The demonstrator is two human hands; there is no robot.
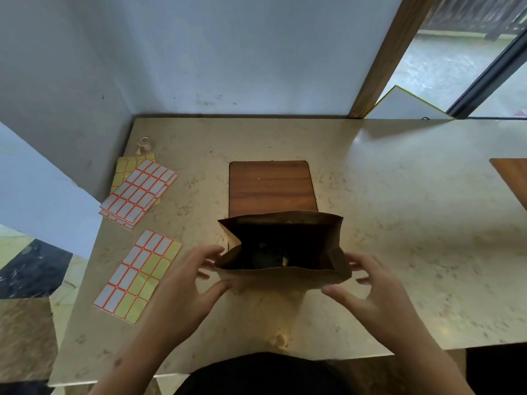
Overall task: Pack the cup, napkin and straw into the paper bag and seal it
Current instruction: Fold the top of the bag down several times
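A brown paper bag [285, 277] stands upright in the middle of the counter with its mouth wide open. Deep inside it I make out a dark round shape, apparently the cup [266, 259], with a small yellow bit beside it; the napkin and straw cannot be told apart in the dark. My left hand [196, 283] is at the bag's left side, fingers spread, fingertips touching its near left corner. My right hand [373, 286] is at the right side, fingers spread, by the near right corner. Neither hand grips anything.
A brown wooden board [271, 186] lies just behind the bag. Sticker sheets lie to the left: a stack [141, 192] farther back and a single sheet [139, 275] nearer. A small tape roll [145, 143] stands by the wall. Walls close the back and left.
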